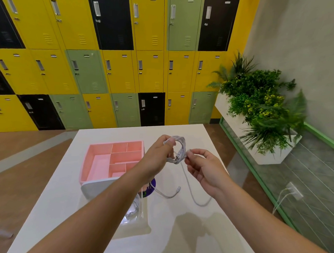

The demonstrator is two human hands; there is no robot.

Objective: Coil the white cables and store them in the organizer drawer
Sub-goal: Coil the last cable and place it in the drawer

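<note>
Head view looks down at a thin, smooth white cable (180, 149) wound into a round loop, held up in the air over the desk (63, 198). The left hand (161, 151) has its fingers curled round one side of the loop. The right hand (202, 166) pinches the cable just beside the loop with its thumb and a finger. A loose tail hangs down from the loop and curves on the desk, with a little plug at its end. The pink organizer drawer (103, 158) sits on the desk near the left arm. It is a plastic box cut up into square boxes inside. The desk is white and shiny. Behind it stand yellow, green and black metal lockers (119, 70). Leafy green plants (259, 103) grow in a white box at the right, and the floor (16, 186) is brown wood.
</note>
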